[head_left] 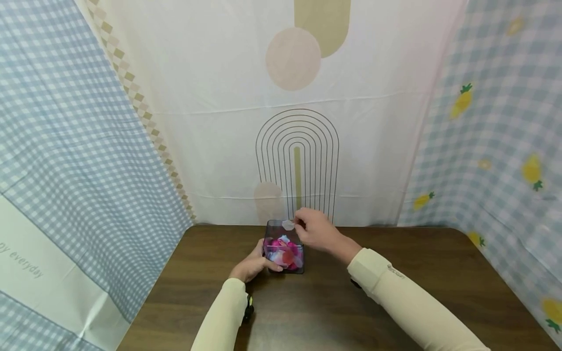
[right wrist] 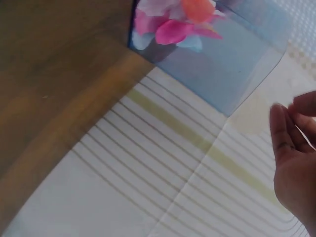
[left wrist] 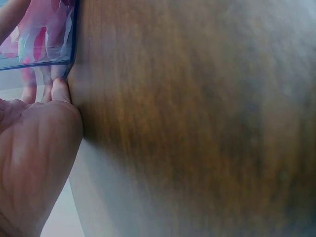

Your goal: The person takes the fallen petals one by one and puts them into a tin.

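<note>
A see-through bluish container [head_left: 274, 233] stands at the back of the table, with pink, white, pale blue and orange petals [right wrist: 175, 30] heaped in its lower part. My left hand [head_left: 252, 265] grips it at the left, thumb across the near side; in the left wrist view, fingers [left wrist: 60, 90] show behind the clear wall. Over the container's top, my right hand [head_left: 317, 229] pinches a whitish petal [head_left: 288, 224] between thumb and fingertips. The right wrist view has this hand [right wrist: 296, 148] at the right edge, above the rim, and the petal is hard to make out there.
The dark brown wooden table [head_left: 325, 312] runs back to a white patterned cloth [head_left: 219, 161] hanging right behind the container. Checked cloths hang on the left [head_left: 101, 146] and on the right [head_left: 496, 161].
</note>
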A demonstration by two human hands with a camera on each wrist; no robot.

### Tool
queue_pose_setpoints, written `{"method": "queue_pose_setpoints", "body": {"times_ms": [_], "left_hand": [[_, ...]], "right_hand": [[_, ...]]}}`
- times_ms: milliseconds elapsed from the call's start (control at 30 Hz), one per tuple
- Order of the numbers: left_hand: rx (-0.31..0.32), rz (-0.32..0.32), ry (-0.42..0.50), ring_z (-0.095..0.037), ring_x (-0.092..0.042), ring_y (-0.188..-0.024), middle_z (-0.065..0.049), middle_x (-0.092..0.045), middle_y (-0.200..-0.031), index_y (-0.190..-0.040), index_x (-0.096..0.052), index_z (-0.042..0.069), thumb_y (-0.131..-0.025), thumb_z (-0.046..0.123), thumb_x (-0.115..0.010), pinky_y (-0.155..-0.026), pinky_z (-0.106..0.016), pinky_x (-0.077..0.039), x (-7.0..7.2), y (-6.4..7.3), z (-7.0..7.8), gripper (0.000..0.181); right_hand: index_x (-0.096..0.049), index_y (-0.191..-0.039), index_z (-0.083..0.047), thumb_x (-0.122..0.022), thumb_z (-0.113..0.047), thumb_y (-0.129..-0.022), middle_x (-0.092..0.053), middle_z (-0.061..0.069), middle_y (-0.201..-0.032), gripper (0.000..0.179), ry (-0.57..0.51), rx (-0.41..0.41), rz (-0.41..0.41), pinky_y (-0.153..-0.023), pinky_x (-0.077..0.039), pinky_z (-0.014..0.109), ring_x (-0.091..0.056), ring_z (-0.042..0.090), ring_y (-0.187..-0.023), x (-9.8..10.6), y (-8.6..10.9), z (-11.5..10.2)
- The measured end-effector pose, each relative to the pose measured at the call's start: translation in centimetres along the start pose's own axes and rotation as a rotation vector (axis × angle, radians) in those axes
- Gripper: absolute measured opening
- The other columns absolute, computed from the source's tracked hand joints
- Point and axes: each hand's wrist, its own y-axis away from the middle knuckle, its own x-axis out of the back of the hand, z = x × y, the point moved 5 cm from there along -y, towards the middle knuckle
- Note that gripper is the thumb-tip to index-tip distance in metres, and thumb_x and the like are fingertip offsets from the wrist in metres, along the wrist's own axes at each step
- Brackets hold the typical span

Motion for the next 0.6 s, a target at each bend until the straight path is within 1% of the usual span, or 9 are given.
{"method": "queue_pose_setpoints", "body": {"times_ms": [67, 133, 233, 300, 433, 533, 600], "left_hand": [[0.0, -0.001, 0.005, -0.029, -0.056, -0.131, -0.018, -0.051, -0.149, -0.153, -0.028, 0.009, -0.072, -0.001, -0.088, -0.13, -0.059, -0.026, 0.1, -0.1, 0.0, 0.101], [0.0, -0.003, 0.009, -0.028, -0.056, -0.132, -0.018, -0.051, -0.149, -0.151, -0.029, 0.01, -0.071, -0.002, -0.088, -0.13, -0.058, -0.027, 0.1, -0.1, 0.0, 0.101], [-0.013, -0.012, -0.001, -0.029, -0.056, -0.133, -0.019, -0.05, -0.151, -0.151, -0.029, 0.01, -0.07, -0.003, -0.087, -0.129, -0.058, -0.028, 0.0, -0.1, 0.1, 0.1], [-0.016, -0.017, 0.0, -0.03, -0.056, -0.135, -0.019, -0.049, -0.152, -0.151, -0.028, 0.01, -0.071, -0.004, -0.087, -0.129, -0.057, -0.029, 0.0, -0.1, 0.1, 0.101], [-0.008, -0.021, 0.004, -0.031, -0.054, -0.137, -0.018, -0.048, -0.153, -0.154, -0.027, 0.011, -0.071, -0.002, -0.088, -0.129, -0.057, -0.031, -0.1, 0.0, -0.1, 0.104], [-0.005, -0.02, 0.003, -0.031, -0.053, -0.137, -0.017, -0.047, -0.154, -0.156, -0.027, 0.011, -0.07, -0.001, -0.088, -0.128, -0.057, -0.031, 0.0, 0.0, -0.1, 0.106], [-0.007, -0.02, 0.003, -0.031, -0.053, -0.137, -0.018, -0.048, -0.154, -0.157, -0.027, 0.011, -0.071, -0.001, -0.088, -0.128, -0.057, -0.032, 0.0, 0.0, -0.1, 0.107]], "right_hand": [[-0.059, -0.08, -0.013, -0.064, -0.004, -0.093, -0.057, -0.001, -0.077, 0.017, 0.005, -0.003, -0.068, -0.059, -0.041, 0.023, -0.046, 0.009, -0.066, -0.7, -0.7, -0.4], [-0.055, -0.076, -0.014, -0.063, -0.004, -0.091, -0.052, -0.002, -0.073, 0.02, 0.01, -0.022, -0.152, -0.056, -0.037, 0.022, -0.043, 0.008, -0.063, -1.6, -1.3, -0.6], [-0.05, -0.072, -0.015, -0.064, -0.005, -0.089, -0.047, -0.004, -0.069, 0.024, 0.019, -0.067, -0.262, -0.052, -0.034, 0.023, -0.04, 0.008, -0.06, -3.0, -2.1, -0.8], [-0.049, -0.071, -0.016, -0.066, -0.007, -0.09, -0.045, -0.005, -0.066, 0.027, 0.028, -0.097, -0.314, -0.05, -0.034, 0.023, -0.041, 0.008, -0.059, -3.8, -2.4, -0.9], [-0.048, -0.07, -0.017, -0.068, -0.013, -0.094, -0.041, -0.007, -0.062, 0.031, 0.057, -0.122, -0.362, -0.048, -0.034, 0.024, -0.039, 0.009, -0.056, -5.3, -2.9, -0.8], [-0.049, -0.07, -0.017, -0.068, -0.012, -0.094, -0.038, -0.007, -0.061, 0.031, 0.076, -0.14, -0.363, -0.049, -0.034, 0.025, -0.037, 0.009, -0.056, -6.0, -3.1, -0.7], [-0.049, -0.07, -0.017, -0.067, -0.011, -0.093, -0.038, -0.007, -0.061, 0.03, 0.079, -0.167, -0.363, -0.049, -0.035, 0.025, -0.037, 0.009, -0.056, -6.3, -3.2, -0.5]]}}
